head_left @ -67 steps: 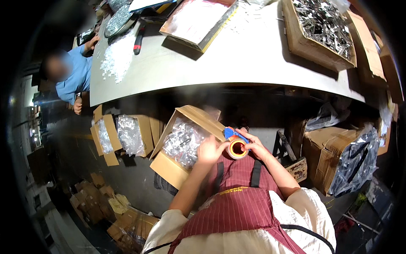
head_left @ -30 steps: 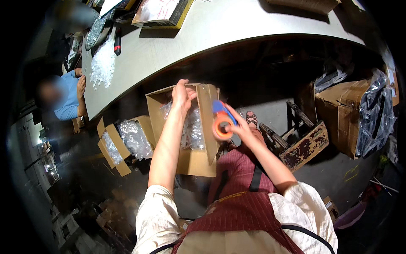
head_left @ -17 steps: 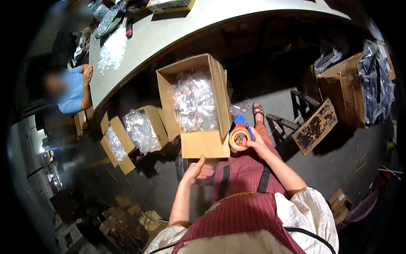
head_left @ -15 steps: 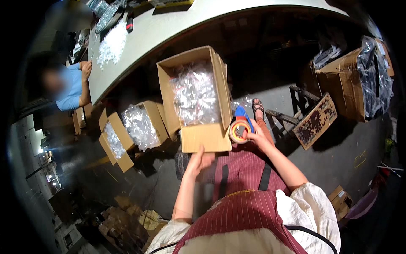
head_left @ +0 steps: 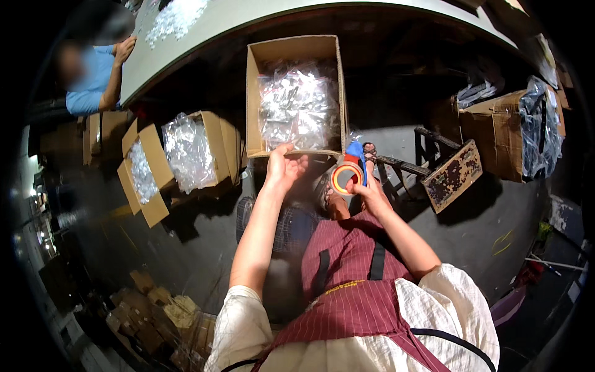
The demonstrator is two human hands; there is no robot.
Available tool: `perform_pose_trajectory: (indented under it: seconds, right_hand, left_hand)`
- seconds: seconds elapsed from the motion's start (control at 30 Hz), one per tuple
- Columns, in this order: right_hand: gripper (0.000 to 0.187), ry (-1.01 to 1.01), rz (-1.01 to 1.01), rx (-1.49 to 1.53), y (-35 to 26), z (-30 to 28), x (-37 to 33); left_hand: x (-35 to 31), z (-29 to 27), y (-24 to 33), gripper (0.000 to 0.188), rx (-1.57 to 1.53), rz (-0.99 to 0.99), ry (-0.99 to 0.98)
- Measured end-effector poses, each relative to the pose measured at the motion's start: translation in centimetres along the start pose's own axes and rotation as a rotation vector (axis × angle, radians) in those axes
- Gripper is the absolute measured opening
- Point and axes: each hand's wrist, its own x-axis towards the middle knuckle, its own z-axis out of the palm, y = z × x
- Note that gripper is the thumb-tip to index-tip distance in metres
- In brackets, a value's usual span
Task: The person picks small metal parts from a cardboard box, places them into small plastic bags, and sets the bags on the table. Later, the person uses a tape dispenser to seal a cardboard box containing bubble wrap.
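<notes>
Cardboard box (head_left: 253,99), open-topped: in front of you, near the table (head_left: 186,53); holds clear plastic bags (head_left: 297,105). Your left hand (head_left: 283,172): half open, palm up, at the box's near edge; contact unclear. Your right hand (head_left: 370,193): closed around a tape dispenser (head_left: 352,159).

From my remote station I see a wearer in a cream shirt (head_left: 455,304), its crinkled sleeves ending near the elbows. I make out a maroon pinstriped apron (head_left: 359,313) with yellow lettering (head_left: 343,287), black straps (head_left: 377,260), thin black cord (head_left: 455,343) and dark openwork sandals (head_left: 370,149).
</notes>
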Motion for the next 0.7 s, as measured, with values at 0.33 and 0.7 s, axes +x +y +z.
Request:
perform_pose_trajectory:
  seconds: [0.33, 0.7]
  right_hand:
    - [0.028, 0.105, 0.107, 0.509, 2.8, 14.4, -0.5]
    - [0.035, -0.129, 0.539, 0.319, 6.3, 10.0, 3.0]
  left_hand:
    - [-2.5, 0.2, 0.4, 0.063, 0.114, 0.096, -0.132]
    - [-7.1, -4.1, -8.1, 0.039, 0.099, 0.347, -0.029]
